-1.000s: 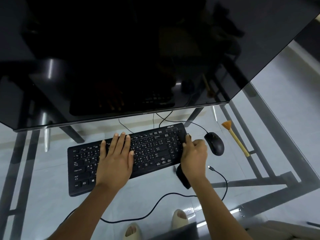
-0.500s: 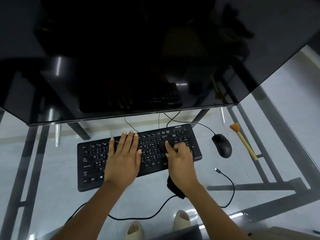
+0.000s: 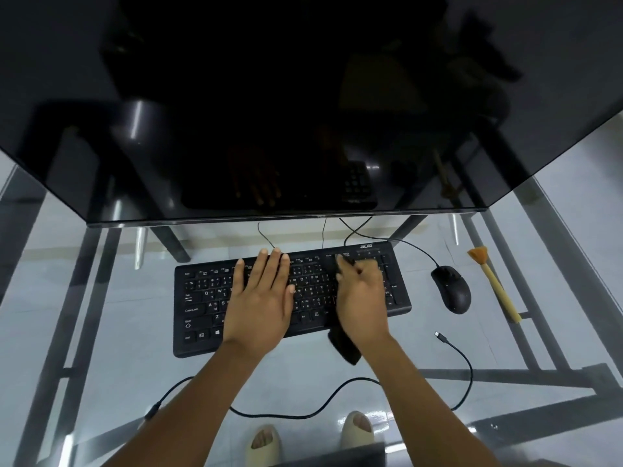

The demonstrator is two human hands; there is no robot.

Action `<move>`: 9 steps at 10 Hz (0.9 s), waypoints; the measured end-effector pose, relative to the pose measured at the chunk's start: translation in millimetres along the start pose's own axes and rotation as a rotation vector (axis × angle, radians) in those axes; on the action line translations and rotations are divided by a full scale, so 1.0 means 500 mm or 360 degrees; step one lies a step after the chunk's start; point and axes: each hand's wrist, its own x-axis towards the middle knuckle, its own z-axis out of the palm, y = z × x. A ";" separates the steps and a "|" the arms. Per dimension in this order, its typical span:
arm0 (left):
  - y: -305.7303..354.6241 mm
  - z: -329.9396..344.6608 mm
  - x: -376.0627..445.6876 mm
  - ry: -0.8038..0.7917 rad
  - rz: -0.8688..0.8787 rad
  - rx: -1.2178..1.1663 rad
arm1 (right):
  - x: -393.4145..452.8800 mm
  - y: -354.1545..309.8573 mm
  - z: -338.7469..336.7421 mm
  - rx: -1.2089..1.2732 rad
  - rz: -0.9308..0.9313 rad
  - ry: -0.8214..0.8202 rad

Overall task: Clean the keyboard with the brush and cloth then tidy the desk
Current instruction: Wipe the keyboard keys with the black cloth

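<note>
From the head camera, a black keyboard lies on a glass table, just in front of the lower edge of a large dark monitor that fills the upper part of the view. The left hand lies flat on the middle of the keyboard, fingers straight and together, its grip wide open and holding nothing, the fingertips reaching the top row of keys. The right hand is over the right part of the keyboard, its grip closed around a dark cloth; one end of the cloth hangs out below the wrist over the keyboard's front edge, and the other end shows at the fingertips against the upper keys. This hand is blurred, so the exact lie of its fingers cannot be told. Right of the keyboard, apart from it, sits a black mouse, and further right the brush lies on the glass, orange bristles away from the person, pale handle toward them. A loose black cable curls across the near part of the table. Through the glass, two feet in pale sandals show on the floor.
</note>
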 end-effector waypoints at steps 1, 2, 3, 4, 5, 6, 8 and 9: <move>-0.002 0.000 -0.002 -0.0005 -0.0005 -0.0001 | -0.064 -0.022 0.008 0.0054 -0.0208 -0.0158; -0.002 0.000 0.000 -0.0015 0.0007 -0.0006 | -0.071 0.005 -0.040 -0.0053 -0.0171 -0.0097; -0.007 0.002 -0.003 -0.0008 0.0002 0.0005 | -0.032 0.083 -0.087 0.0177 0.0518 0.0107; -0.006 0.002 -0.004 0.0009 0.0009 0.0031 | -0.037 0.114 -0.092 0.0101 0.0567 0.0177; -0.002 0.002 -0.001 0.0012 0.0021 0.0026 | -0.047 0.099 -0.083 0.0157 0.0302 0.0010; -0.005 0.004 -0.003 0.0015 0.0024 0.0039 | -0.002 0.117 -0.096 0.0143 0.0441 0.0078; 0.000 0.000 0.000 0.0033 0.0027 0.0043 | 0.068 0.080 -0.072 0.0067 0.0388 0.0072; 0.002 0.000 0.001 0.0024 0.0029 0.0037 | 0.090 0.091 -0.075 0.0036 0.0230 0.0042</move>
